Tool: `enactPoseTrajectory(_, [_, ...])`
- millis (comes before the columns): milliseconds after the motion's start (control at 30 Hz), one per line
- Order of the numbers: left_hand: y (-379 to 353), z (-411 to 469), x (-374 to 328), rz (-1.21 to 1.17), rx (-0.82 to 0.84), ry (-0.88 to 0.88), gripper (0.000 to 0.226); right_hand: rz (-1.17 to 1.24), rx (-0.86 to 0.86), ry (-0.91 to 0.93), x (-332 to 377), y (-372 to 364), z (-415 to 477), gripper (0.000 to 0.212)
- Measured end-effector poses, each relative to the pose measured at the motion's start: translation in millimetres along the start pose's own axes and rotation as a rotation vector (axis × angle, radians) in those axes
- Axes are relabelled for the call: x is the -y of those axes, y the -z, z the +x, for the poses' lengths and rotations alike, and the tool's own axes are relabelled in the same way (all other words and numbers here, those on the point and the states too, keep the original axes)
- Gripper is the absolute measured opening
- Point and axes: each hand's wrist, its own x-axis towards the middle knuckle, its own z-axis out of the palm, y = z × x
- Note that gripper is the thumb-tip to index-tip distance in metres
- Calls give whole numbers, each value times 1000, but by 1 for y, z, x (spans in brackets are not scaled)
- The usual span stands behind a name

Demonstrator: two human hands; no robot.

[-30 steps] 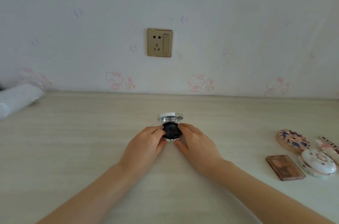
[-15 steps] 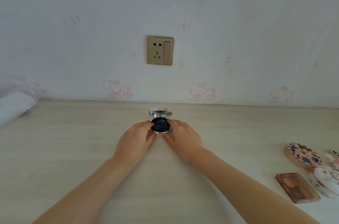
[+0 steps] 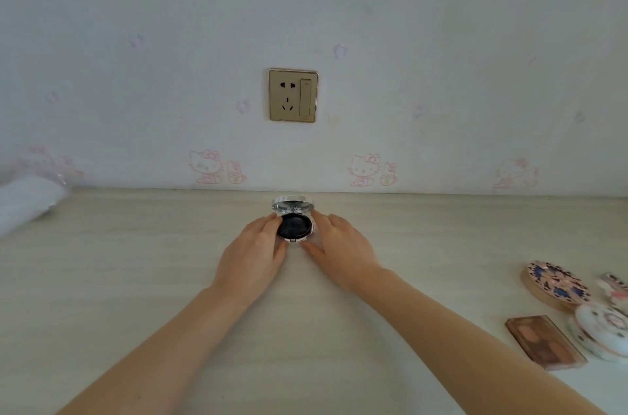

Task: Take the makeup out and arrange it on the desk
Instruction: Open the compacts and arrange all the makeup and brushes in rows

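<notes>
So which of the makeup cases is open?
The round black compact between the two hands, near the wall: its mirrored lid stands up. The patterned round case, white round case and brown palette at the right lie shut.

A round compact (image 3: 294,226) sits on the pale desk (image 3: 136,261) near the wall, its lid open and standing upright — inside is a black pad. At the right edge lie more makeup pieces: a round patterned case (image 3: 557,285), a white round compact (image 3: 603,329) just in front of it, and a brown rectangular palette (image 3: 545,341) lying flat beside them.
</notes>
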Motion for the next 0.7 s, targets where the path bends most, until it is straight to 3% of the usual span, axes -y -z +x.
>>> enactPoseTrajectory(167, [6, -9, -31, -18, -6, -66, 32, -61, 32, -42, -22, 23, -30, 56])
enactPoseTrajectory(500, [-26, -23, -142, -193, 143, -204, 36, -152, -39, -172, -105, 84, -131, 50])
enactPoseTrajectory(700, [-52, -30, -208, -307, 237, -263, 34, -175, -91, -344, -161, 112, -172, 47])
